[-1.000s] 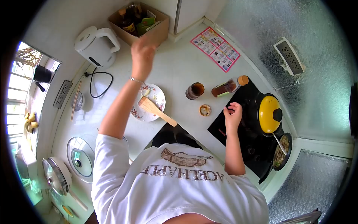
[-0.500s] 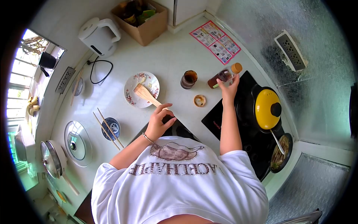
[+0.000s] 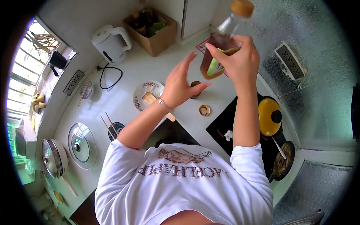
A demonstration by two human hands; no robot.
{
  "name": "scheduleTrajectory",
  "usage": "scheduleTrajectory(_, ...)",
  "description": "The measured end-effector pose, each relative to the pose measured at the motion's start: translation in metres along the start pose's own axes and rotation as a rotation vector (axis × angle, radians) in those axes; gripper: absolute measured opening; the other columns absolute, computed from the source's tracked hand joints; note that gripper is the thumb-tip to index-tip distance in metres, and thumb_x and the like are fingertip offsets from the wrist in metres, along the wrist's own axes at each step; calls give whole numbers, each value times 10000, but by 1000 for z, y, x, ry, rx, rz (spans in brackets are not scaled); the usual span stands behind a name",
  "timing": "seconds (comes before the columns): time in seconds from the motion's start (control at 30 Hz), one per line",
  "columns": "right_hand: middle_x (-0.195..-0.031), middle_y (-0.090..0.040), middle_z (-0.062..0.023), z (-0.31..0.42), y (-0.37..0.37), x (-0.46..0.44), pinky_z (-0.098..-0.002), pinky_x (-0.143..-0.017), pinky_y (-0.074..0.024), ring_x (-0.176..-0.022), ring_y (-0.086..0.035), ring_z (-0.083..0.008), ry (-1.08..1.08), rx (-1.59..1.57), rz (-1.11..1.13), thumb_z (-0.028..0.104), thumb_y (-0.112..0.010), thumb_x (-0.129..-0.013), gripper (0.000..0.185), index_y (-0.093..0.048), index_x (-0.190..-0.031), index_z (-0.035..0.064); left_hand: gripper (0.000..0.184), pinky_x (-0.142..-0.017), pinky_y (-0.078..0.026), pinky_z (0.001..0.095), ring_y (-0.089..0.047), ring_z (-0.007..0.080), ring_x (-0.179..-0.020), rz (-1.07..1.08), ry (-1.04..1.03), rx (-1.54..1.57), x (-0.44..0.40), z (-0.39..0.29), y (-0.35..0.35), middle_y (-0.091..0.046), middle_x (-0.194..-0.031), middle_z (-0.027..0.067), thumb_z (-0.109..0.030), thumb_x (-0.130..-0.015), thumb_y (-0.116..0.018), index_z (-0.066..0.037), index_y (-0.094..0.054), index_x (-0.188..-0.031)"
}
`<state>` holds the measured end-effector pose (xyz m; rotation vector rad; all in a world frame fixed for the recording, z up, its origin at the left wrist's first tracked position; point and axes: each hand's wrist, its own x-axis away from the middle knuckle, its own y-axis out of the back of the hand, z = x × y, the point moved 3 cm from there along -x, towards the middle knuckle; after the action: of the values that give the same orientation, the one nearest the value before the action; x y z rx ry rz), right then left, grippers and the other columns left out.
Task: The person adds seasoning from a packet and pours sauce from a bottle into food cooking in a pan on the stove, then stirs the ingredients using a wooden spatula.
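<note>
My right hand point(image 3: 242, 62) is wrapped round a clear bottle point(image 3: 209, 62) of brown liquid with an orange-brown cap and a green label. It holds the bottle tilted, well above the counter. To the left of it, my left hand point(image 3: 182, 84) is raised and empty, thumb and fingers spread. Under the left thumb stands a dark glass jar point(image 3: 195, 94), partly hidden, with its round lid point(image 3: 204, 110) lying nearby. A wooden spatula point(image 3: 149, 98) rests across a flowered plate point(image 3: 137, 96), its handle passing behind my left wrist.
On the right, a pot with a yellow lid point(image 3: 268, 120) and a pan of food point(image 3: 284, 163) sit by the black cooktop point(image 3: 219, 125). A kettle point(image 3: 107, 43) and a cardboard box point(image 3: 157, 41) stand at the back. A glass lid point(image 3: 80, 144) lies left.
My right hand has lifted the bottle off the counter, up and closer to the camera. My left hand has let go of the spatula and risen toward the bottle.
</note>
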<state>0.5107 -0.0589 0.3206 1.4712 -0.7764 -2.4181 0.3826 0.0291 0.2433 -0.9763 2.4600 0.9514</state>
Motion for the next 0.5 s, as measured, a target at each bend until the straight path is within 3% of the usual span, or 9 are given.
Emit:
scheduleTrajectory(0.1,-729,-607,-134,34,5,-12,-344,-576,-502,-653,-618,-295,-18,-56,34,510,-787,-539,666,-534,-871,-9,638,-817,-461,347,-588,288,-951,29,56,107,-24,-11,7,-597,-1048,147,-217,-653,-761,0,-462,-1173)
scheduleTrajectory(0.13,-722,-615,-133,44,8,-13,-326,-554,-498,-638,-625,-255,78,11,14,502,-753,-611,625,-545,-881,-22,623,-799,-469,327,-600,243,-925,46,132,287,-22,-6,7,-609,-1011,134,-207,-652,-768,18,-472,-1152)
scheduleTrajectory(0.17,-722,-615,-133,47,13,-15,-326,-554,-498,-638,-625,-255,83,10,10,502,-753,-611,625,-545,-881,-22,608,-782,-478,307,-611,199,-900,66,211,469,-21,-3,6,-620,-974,122,-196,-651,-774,35,-482,-1131)
scheduleTrajectory(0.2,-746,-626,-118,42,14,-16,-306,-568,-495,-649,-625,-222,-92,-279,184,484,-710,-679,582,-555,-909,-28,578,-837,-464,275,-583,149,-932,111,234,689,-19,-3,10,-603,-1042,97,-123,-670,-761,59,-477,-1140)
scheduleTrajectory(0.23,-770,-637,-104,37,14,-16,-286,-583,-492,-660,-624,-188,-267,-568,360,467,-666,-746,545,-566,-938,-34,578,-837,-464,275,-583,149,-932,106,229,687,-17,-4,18,-603,-1042,97,-123,-670,-761,59,-477,-1140)
scheduleTrajectory(0.27,-870,-644,-84,31,16,-14,-251,-672,-475,-751,-608,-135,-200,-709,427,406,-553,-863,464,-574,-1023,-29,564,-846,-462,275,-585,152,-936,154,312,809,-14,-4,24,-604,-1038,100,-107,-670,-756,56,-479,-1133)
scheduleTrajectory(0.33,-911,-636,-78,20,15,-9,-248,-727,-460,-808,-595,-130,-235,-812,480,396,-535,-878,458,-568,-1054,-26,555,-865,-459,283,-591,162,-939,231,434,955,-10,-10,37,-605,-1033,108,-67,-662,-747,60,-475,-1130)
scheduleTrajectory(0.4,-1005,-611,-75,16,10,1,-255,-831,-425,-938,-556,-121,-340,-955,563,393,-510,-893,466,-550,-1115,-15,562,-858,-453,280,-587,150,-920,239,412,953,-6,-11,47,-609,-1019,102,-96,-655,-761,61,-489,-1121)
scheduleTrajectory(0.5,-1014,-610,-64,26,1,7,-263,-841,-426,-955,-552,-122,-301,-1218,604,350,-568,-866,458,-534,-1146,-10,580,-850,-443,272,-582,135,-899,275,391,937,-3,-9,59,-617,-996,96,-142,-636,-785,61,-513,-1107)
